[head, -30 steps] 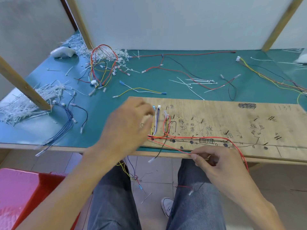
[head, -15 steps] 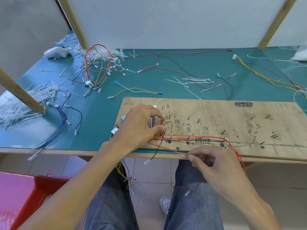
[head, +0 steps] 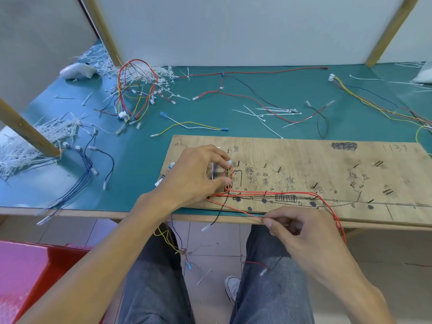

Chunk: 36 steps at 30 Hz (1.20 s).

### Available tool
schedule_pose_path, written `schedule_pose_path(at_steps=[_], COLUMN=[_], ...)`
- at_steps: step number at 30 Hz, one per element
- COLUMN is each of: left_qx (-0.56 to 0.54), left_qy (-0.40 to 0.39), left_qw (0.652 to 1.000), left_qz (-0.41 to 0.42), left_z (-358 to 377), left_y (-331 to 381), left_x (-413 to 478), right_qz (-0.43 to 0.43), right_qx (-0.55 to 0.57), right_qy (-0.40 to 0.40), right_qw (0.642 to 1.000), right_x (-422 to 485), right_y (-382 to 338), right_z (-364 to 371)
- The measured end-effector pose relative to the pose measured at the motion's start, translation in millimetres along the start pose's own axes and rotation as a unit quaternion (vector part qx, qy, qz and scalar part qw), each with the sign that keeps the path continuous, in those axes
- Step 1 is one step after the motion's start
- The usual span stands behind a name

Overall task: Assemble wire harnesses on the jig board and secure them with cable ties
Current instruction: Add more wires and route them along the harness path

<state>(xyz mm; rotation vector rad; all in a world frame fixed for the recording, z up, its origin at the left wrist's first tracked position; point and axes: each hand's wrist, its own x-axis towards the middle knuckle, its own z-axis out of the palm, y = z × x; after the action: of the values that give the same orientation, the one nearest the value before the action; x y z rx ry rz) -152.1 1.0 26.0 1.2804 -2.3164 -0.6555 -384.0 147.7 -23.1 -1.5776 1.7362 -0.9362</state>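
A plywood jig board (head: 327,164) with pins and pen markings lies on the green table. Red wires (head: 268,193) run along its lower line and loop up at the left end. My left hand (head: 198,176) rests on the board's left end, its thumb and fingers pinching the looped wire bundle (head: 230,176) with a white connector. At the board's front edge my right hand (head: 297,232) pinches the red wires where they come off the edge; they loop past that hand and hang down. A black wire (head: 219,213) with a white terminal dangles off the front edge.
Loose harnesses lie behind the board: a red-yellow tangle (head: 135,90), a yellow-white wire (head: 191,126), blue wires (head: 81,176) at the left. White cable ties (head: 268,112) are scattered, with heaps (head: 30,146) at the left. A red bin (head: 35,274) stands on the floor.
My left hand moved right and down onto the wire loop at the board's left end and now covers it. My right hand has stayed at the front edge, still pinching the red wires.
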Motion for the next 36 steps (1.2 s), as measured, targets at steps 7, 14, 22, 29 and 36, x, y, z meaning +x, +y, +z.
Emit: schedule_pose_path(at_steps=[7,14,22,29,36], left_qx=[0.007,0.046,0.057,0.134,0.174], left_qy=[-0.022,-0.036,-0.031,0.040,0.063], left_qw=[1.000,0.998,0.998,0.989,0.978], left_qz=[0.013,0.018,-0.004,0.056,0.095], left_z=[0.1,3.9,7.4,16.3,34.9], left_y=[-3.8,-3.4,3.8,23.4,39.8], left_x=[-1.8,-5.4,-6.8,-23.2,-54.4], right_qz=[0.013,0.020,0.026,-0.006,0.014], right_qx=[0.007,0.054,-0.102,-0.204,-0.209], right_qy=[-0.003,0.061,0.026,0.073,0.080], right_qw=[1.000,0.996,0.994,0.976,0.974], right_x=[0.6,-0.4,12.6,16.4,24.0], right_y=[-0.7,-6.2,-15.8,-13.9,-14.4], right_z=[-2.5,-7.9,-17.7,-10.1,-10.4])
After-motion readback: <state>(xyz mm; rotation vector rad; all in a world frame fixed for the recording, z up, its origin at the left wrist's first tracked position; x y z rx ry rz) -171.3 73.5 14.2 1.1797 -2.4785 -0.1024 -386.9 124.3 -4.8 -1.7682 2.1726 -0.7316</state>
